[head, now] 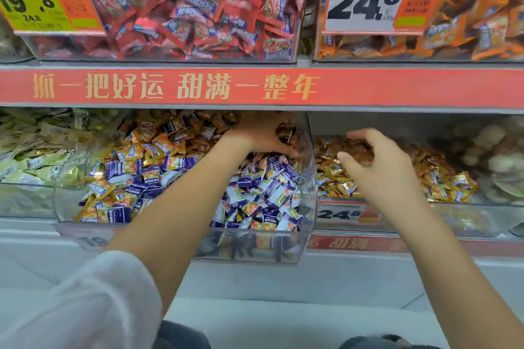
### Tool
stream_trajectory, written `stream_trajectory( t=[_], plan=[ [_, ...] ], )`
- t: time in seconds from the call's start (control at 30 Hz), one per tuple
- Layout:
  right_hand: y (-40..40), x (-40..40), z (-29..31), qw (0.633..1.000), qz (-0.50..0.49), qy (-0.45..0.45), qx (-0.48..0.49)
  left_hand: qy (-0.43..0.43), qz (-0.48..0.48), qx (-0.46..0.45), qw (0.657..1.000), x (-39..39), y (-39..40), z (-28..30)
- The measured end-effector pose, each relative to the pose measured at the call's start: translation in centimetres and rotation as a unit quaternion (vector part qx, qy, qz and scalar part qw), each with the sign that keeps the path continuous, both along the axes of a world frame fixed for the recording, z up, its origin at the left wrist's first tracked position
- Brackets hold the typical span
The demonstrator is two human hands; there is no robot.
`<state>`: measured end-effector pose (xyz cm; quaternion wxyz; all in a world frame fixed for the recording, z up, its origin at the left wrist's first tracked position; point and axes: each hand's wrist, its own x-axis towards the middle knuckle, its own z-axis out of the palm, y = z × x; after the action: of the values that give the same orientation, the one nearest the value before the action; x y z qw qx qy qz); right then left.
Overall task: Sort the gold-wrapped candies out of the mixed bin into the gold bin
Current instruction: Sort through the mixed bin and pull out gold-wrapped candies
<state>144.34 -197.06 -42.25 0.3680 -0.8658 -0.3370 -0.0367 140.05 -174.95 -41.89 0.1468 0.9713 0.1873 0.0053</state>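
Note:
The clear mixed bin in the middle of the lower shelf holds purple-and-white candies in front and gold-wrapped candies at the back. My left hand reaches deep into its back right corner and grips a few gold candies. To the right stands the gold bin, filled with gold-wrapped candies. My right hand hovers over the left part of that pile, fingers loosely curved and spread, with nothing clearly held.
A red shelf strip with gold lettering overhangs both bins closely. Above it are a bin of red candies and a bin of orange candies with price cards. A bin of pale green candies sits at the left.

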Motion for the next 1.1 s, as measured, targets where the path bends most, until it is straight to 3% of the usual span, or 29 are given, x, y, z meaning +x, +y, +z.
stream_trajectory(
  t=[0.2,0.43,0.63,0.73,0.8,0.97,1.1],
  plan=[
    [-0.4,-0.4,0.0,1.0,0.019,0.02,0.008,0.03,-0.017,0.045,0.998,2.2,0.5,-1.6],
    [-1.0,-0.4,0.3,0.999,0.035,0.021,0.007,-0.056,0.056,-0.109,0.991,-1.9,0.8,-0.4],
    [0.4,-2.6,1.1,0.993,0.084,0.013,0.079,-0.056,0.075,-0.068,0.993,-8.1,-1.0,1.1],
    [1.2,-3.7,1.3,0.991,0.106,0.0,0.088,-0.056,0.086,-0.09,0.991,-10.1,-1.7,1.1],
    [1.5,-4.2,1.4,0.989,0.115,0.001,0.094,-0.105,0.11,-0.117,0.981,-10.9,-1.8,1.1],
    [1.9,-4.9,1.5,0.986,0.107,-0.007,0.13,-0.245,0.206,-0.282,0.904,-12.0,-0.4,0.2],
    [2.4,-6.8,1.8,0.972,0.101,0.007,0.214,-0.344,0.25,-0.542,0.725,-12.2,0.1,0.2]
  ],
)
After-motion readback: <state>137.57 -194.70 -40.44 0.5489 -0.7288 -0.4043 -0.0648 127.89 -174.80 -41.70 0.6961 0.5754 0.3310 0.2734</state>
